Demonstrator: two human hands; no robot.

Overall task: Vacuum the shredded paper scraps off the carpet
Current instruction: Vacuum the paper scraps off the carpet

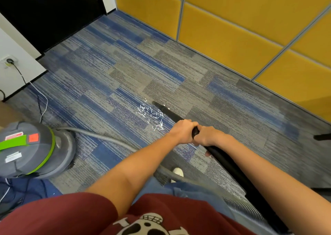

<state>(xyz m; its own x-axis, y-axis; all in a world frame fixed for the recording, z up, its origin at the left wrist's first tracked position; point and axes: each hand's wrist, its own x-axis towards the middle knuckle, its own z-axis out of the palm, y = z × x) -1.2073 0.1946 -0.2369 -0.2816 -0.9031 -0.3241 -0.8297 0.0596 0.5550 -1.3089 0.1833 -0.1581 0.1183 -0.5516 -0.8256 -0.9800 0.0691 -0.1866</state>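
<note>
A loose patch of white shredded paper scraps [151, 115] lies on the blue and grey carpet [111, 84]. A black vacuum wand [167, 112] slants down from the lower right, its nozzle tip resting on the carpet at the far right edge of the scraps. My left hand [182, 131] grips the wand from the left, and my right hand [208, 135] grips it just behind. A grey ribbed hose [107, 139] runs from the wand's rear across the floor to the grey and green vacuum canister [32, 150] at the left.
Yellow padded wall panels [232, 29] border the carpet on the right. A power cord [38, 98] runs from a wall socket [8, 61] at the left to the canister. A dark door [53, 11] stands at the back left. A chair leg [322, 136] pokes in at the right.
</note>
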